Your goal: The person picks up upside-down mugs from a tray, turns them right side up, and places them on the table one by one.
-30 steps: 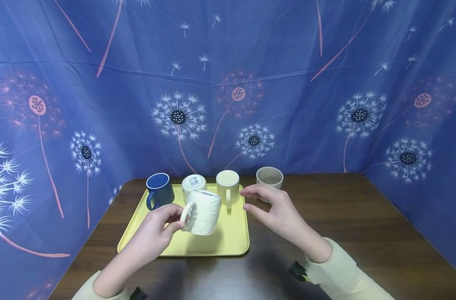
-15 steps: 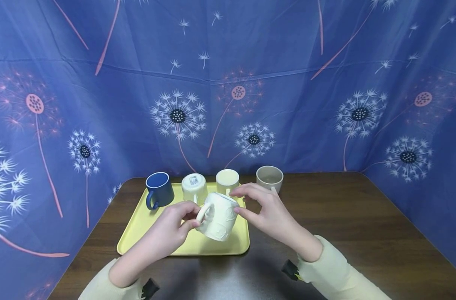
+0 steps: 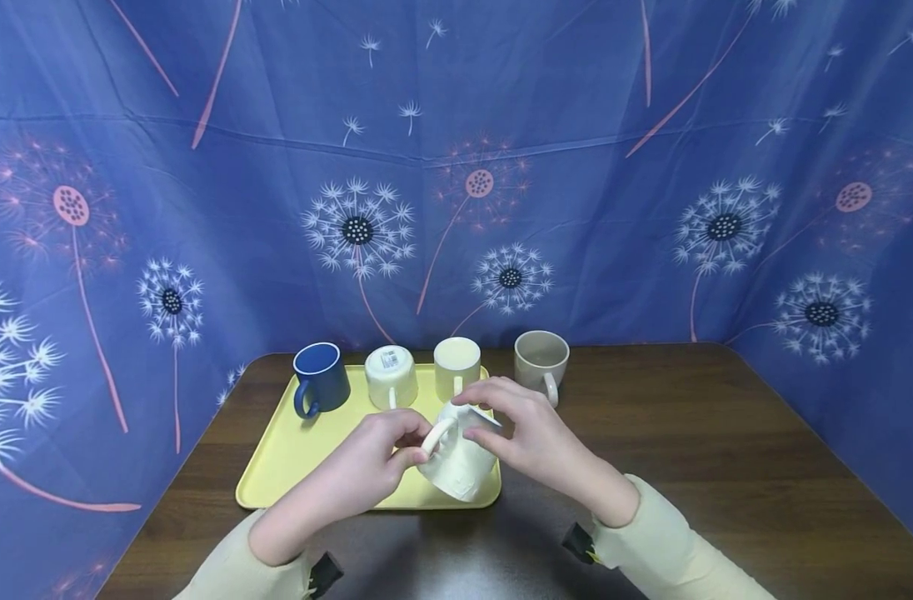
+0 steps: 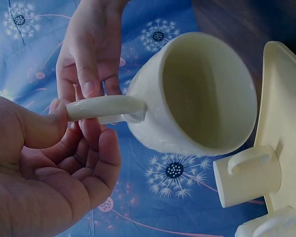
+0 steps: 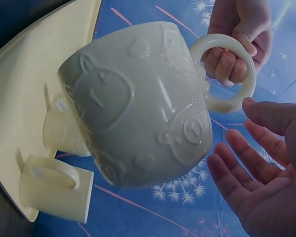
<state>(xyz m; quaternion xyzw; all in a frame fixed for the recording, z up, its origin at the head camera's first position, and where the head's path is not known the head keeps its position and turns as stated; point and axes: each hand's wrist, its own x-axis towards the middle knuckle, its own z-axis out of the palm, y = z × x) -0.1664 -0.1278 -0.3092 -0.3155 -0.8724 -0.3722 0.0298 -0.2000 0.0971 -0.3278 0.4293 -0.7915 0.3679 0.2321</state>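
Note:
In the head view my left hand (image 3: 381, 454) pinches the handle of a cream-white mug (image 3: 456, 467) above the front right of a yellow tray (image 3: 291, 475). The mug is tilted, its mouth facing down toward the tray; the left wrist view looks into the hollow inside. Raised animal faces decorate its wall (image 5: 143, 103) in the right wrist view. My right hand (image 3: 531, 425) is at the mug's upturned base, fingers spread and slightly bent. In the right wrist view these fingertips (image 5: 218, 160) come close to the base edge, with the thumb near the handle.
Along the tray's back stand a navy mug (image 3: 323, 382), an upside-down white mug (image 3: 391, 382) with a label on its base, and a cream mug (image 3: 456, 367). A grey-beige mug (image 3: 541, 362) stands on the wooden table (image 3: 689, 442) right of the tray. A blue dandelion-print cloth (image 3: 591, 208) hangs behind.
My left hand has carried the white mug rightward and tilted it further. My right hand has moved slightly left and down, so that its fingers now overlap the mug's base.

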